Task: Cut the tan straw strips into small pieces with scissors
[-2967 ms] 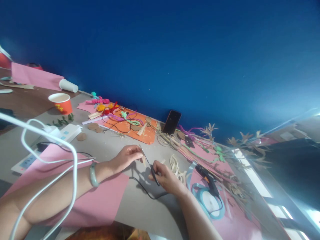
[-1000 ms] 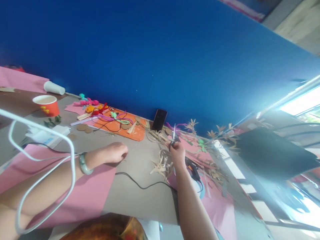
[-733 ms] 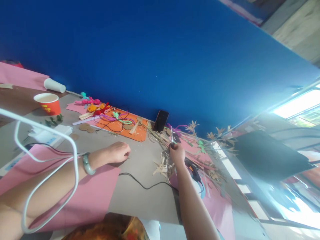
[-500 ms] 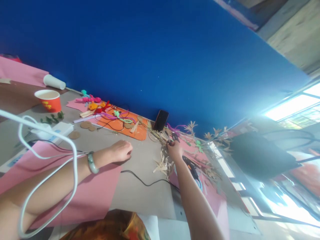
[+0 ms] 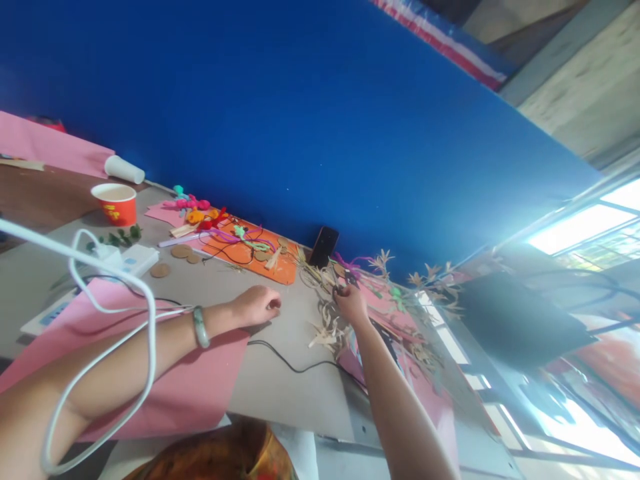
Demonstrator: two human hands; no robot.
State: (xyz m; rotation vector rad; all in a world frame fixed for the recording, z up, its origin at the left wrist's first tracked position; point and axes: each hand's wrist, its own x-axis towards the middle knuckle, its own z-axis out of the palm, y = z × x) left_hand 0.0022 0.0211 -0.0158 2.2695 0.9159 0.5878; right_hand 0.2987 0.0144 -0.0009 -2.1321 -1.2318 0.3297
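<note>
Dark and smooth, the handles of the scissors (image 5: 340, 289) are enclosed by the fingers of the right hand (image 5: 351, 305), and only a small part of their rounded shape can be seen. The blades cannot be made out clearly among the thin, dry stems (image 5: 313, 272) behind. The scissors are kept at the fingertips, just beyond pale, curled strips (image 5: 329, 333), which are papery in look. On the other side, the fingers of the left hand (image 5: 256, 305) are curled loosely inward; whether something is pinched there cannot be told. Behind this hand a polished, greenish bangle (image 5: 201, 327) is worn. Nearer to the body, the grey table (image 5: 295, 407) is crossed by a thin black cable (image 5: 285, 364). Farther out, a black phone (image 5: 324, 247) is leaned against the smooth blue wall (image 5: 250, 100), near an orange sheet (image 5: 283, 272), on which soft purple and green cords (image 5: 257, 246) are scattered. Flat, round brown discs (image 5: 181, 251) are laid to its left.
</note>
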